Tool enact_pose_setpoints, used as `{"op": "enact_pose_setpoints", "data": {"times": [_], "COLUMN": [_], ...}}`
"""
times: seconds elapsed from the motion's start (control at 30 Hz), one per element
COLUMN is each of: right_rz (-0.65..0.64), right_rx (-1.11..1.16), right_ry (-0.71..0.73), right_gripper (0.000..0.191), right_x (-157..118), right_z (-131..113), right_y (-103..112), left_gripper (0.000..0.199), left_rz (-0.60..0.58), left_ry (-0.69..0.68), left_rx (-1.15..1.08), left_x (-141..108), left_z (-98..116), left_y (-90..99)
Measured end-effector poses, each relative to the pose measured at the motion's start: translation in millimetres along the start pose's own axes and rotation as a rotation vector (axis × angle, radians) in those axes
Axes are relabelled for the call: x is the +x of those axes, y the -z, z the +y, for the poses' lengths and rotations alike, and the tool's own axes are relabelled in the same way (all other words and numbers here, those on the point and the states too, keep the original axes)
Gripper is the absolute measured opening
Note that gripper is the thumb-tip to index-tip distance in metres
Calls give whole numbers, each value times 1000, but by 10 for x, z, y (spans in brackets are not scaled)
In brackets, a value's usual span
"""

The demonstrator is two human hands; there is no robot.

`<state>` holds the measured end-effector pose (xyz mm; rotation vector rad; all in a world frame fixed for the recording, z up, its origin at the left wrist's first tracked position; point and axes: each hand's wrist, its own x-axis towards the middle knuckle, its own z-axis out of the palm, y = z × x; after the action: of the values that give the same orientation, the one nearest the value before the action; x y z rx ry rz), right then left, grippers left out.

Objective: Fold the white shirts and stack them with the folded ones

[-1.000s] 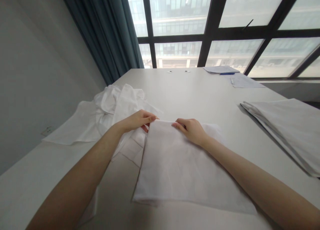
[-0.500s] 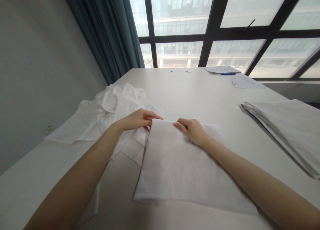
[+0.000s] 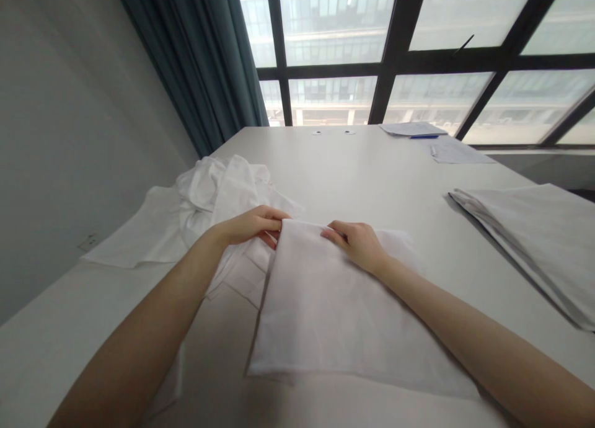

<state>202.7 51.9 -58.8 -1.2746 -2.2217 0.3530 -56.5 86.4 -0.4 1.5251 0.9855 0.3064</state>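
Note:
A folded white cloth (image 3: 344, 316) lies in front of me, its far edge slightly lifted between my hands. At its far left corner is my left hand (image 3: 258, 225), fingers closed against the cloth's edge, with some fingertips hidden behind it. Along the same far edge, my right hand (image 3: 357, 243) pinches the fabric, thumb on the near side and the other fingers curled over. Just beyond my left hand sits a crumpled heap of white cloth (image 3: 218, 192). Flat pieces of white fabric (image 3: 242, 276) lie partly under my left hand and the folded cloth.
At the right of the white table (image 3: 357, 173) is a stack of folded white cloth (image 3: 534, 229). Papers (image 3: 413, 129) and a blue pen (image 3: 424, 137) lie at the far right. A blue curtain (image 3: 204, 62) and windows stand behind the table, a wall at left.
My left hand has drawn back slightly to the left, its fingertips now at the cloth's corner rather than over its far edge. My right hand has barely moved.

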Motion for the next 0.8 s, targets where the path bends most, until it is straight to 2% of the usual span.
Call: {"op": "enact_pose_setpoints", "data": {"times": [0.07,0.13,0.23,0.33,0.5,0.7,0.8], "right_rz": [-10,-18,-21,-29,-84,-243,-384], "right_rx": [-26,-48,-63,-76,-134,-162,-85], "right_ry": [8,11,12,1,-42,-119,-179], "right_gripper": [40,41,43,45,46,45,51], "right_x": [-10,-21,-32,-24,35,124,123], "right_z": [-10,-20,-32,-35,29,233,380], "right_y": [1,6,19,33,96,369,590], "left_gripper": [33,37,44,48,48,49,50], "left_rz": [-33,15,117,124,131,167,174], "left_ry": [37,48,5,-60,-30,44,51], "left_rx": [-72,-54,132,249,189,104,79], "left_x": [-1,8,24,36,79,125,123], "left_z": [3,19,53,64,-51,-214,-226], "left_y": [-6,-36,-100,-135,-85,14,36]}}
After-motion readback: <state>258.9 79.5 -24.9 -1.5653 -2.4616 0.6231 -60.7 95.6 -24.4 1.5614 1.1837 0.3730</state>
